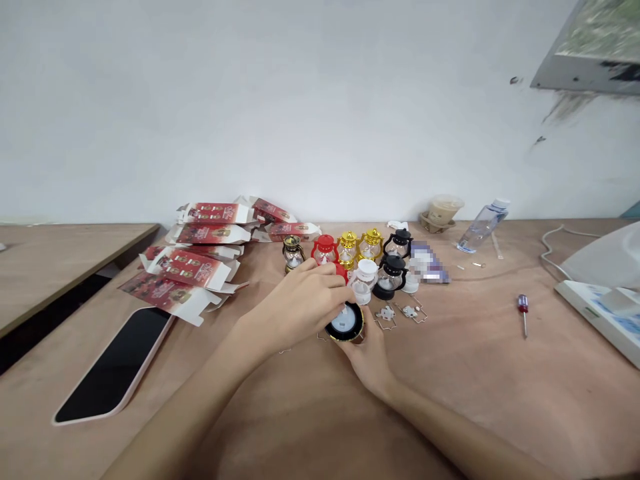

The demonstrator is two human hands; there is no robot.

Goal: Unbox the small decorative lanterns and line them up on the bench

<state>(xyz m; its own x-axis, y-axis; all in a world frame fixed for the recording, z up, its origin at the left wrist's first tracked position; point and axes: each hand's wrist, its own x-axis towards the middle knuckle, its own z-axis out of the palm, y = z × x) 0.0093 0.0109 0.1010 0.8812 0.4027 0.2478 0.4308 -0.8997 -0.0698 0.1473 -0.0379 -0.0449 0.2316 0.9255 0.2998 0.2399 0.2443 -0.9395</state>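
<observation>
My right hand (373, 357) is wrapped round a small black and gold lantern (354, 328), tipped so its round base with a pale disc faces me. From above, my left hand (305, 300) has its fingers curled against the far rim of that base; the fingertips are partly hidden. Just beyond stand several small lanterns: a white one (364, 283), a front black one (390, 277), a red one (325, 249) and a bronze one (293, 252). Bent wire handles with small white pieces (386, 313) lie to the right of the held lantern.
Red and white cardboard boxes (193, 267) are piled at the left, with a phone (115, 367) nearer. A screwdriver (523, 313) lies to the right. Toward the wall are a drink cup (444, 210) and a tilted water bottle (483, 227). A white device (600, 320) stands at the right edge.
</observation>
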